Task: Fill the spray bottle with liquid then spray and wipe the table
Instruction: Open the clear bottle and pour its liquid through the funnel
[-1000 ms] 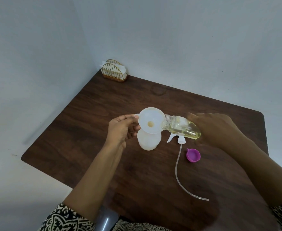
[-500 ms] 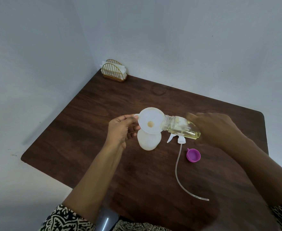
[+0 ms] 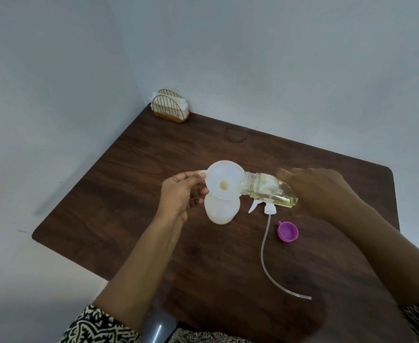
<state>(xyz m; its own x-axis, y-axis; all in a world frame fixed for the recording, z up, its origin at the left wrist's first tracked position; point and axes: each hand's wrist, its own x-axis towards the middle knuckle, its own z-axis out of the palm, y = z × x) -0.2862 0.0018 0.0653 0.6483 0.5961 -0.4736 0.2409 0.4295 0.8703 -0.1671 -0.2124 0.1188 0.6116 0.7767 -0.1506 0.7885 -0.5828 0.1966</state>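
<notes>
Pale walls meet in a corner behind a dark wooden table (image 3: 129, 194), where a gold wire napkin holder (image 3: 170, 106) stands with white napkins in it. Near the table's middle a white translucent spray bottle (image 3: 222, 211) stands upright and uncapped, a white funnel (image 3: 224, 180) seated in its neck. The left hand (image 3: 178, 194) pinches the funnel's small side tab between thumb and curled fingers. The right hand (image 3: 322, 191) grips the base of a clear bottle (image 3: 267, 190), tipped almost flat, its open mouth over the funnel's rim. Pale yellow liquid pools along its lower side, and a yellowish trace shows at the funnel's hole. A white trigger head (image 3: 263, 207) with its long dip tube (image 3: 265, 256) lies on the table beside a purple cap (image 3: 287, 231).
</notes>
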